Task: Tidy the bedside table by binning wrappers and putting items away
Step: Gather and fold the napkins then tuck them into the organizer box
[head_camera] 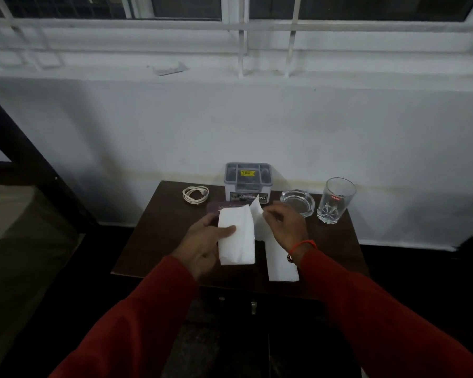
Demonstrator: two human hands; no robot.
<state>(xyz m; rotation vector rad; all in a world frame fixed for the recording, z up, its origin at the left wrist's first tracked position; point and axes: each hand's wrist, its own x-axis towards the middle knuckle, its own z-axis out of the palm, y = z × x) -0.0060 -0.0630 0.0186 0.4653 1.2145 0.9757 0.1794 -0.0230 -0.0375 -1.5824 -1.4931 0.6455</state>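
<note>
On the dark wooden bedside table [153, 241] my left hand [202, 241] holds a folded white tissue [236, 238], thumb pressed on its top. My right hand [284, 222] pinches the raised corner of a second white tissue [280, 264], whose lower part lies flat on the table near the front edge. A dark purple flat item [224, 206] lies partly hidden behind the folded tissue. A grey plastic box [247, 181] with a yellow label stands at the back. A coiled white cable [195, 194] lies at the back left.
A glass ashtray [298, 203] and a clear drinking glass [336, 200] stand at the back right of the table. A white wall and window sill rise behind, with a scrap of paper [168, 69] on the sill. A dark bed frame [33, 165] is at the left.
</note>
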